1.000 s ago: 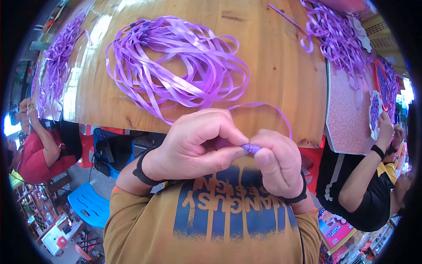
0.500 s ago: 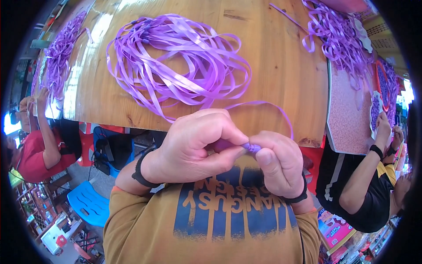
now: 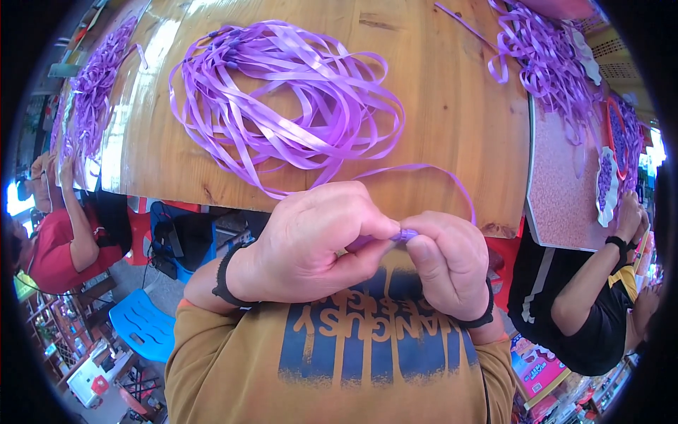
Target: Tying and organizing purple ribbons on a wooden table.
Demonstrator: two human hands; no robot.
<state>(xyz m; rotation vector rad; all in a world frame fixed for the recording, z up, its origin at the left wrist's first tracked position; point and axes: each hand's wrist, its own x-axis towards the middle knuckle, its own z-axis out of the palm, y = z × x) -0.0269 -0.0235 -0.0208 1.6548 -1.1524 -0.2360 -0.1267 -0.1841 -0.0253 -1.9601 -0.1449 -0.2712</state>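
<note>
left fingers (image 3: 311, 244): pinched on purple ribbon end (image 3: 404, 234)
right fingers (image 3: 445, 261): pinched on same end
ribbon pile (image 3: 282, 106): lay on counter (image 3: 452, 120)

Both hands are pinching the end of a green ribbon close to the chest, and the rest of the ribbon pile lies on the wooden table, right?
Not quite: the ribbon is purple, not green, as the head view shows. The left hand and right hand do pinch its end close to the chest, and the ribbon pile lies on the wooden table.

— What sits on the wooden table (image 3: 452, 120)?
— A loose heap of purple ribbons (image 3: 282, 99), with another tangle (image 3: 544, 63) at the far right (near a pink speckled tabletop (image 3: 565, 191)).
— And below?
— A blue plastic chair (image 3: 145, 325).
</note>
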